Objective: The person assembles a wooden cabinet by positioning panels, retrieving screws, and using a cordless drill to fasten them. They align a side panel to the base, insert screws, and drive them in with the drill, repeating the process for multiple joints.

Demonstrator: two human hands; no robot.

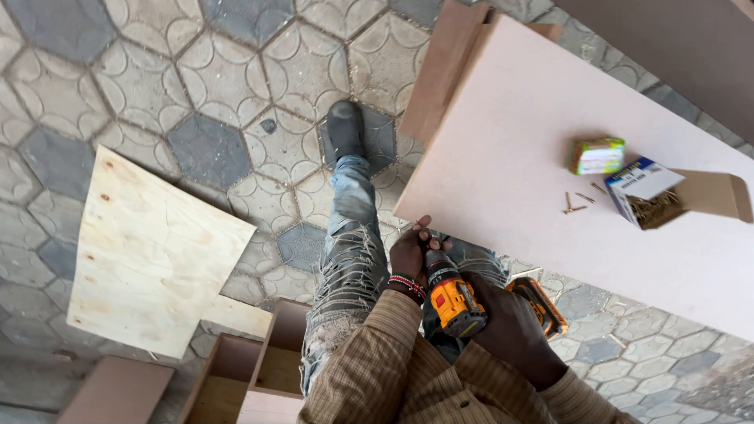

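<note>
Both hands meet at the drill (pixel 454 298): right hand (pixel 514 326) wraps its grip, left hand (pixel 412 255) pinches near the chuck, which points up at the board (pixel 518 157) edge just above.

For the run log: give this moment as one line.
right hand: grips drill | left hand: at chuck, by board edge | on board: open screw box, loose screws, small green pack
</note>
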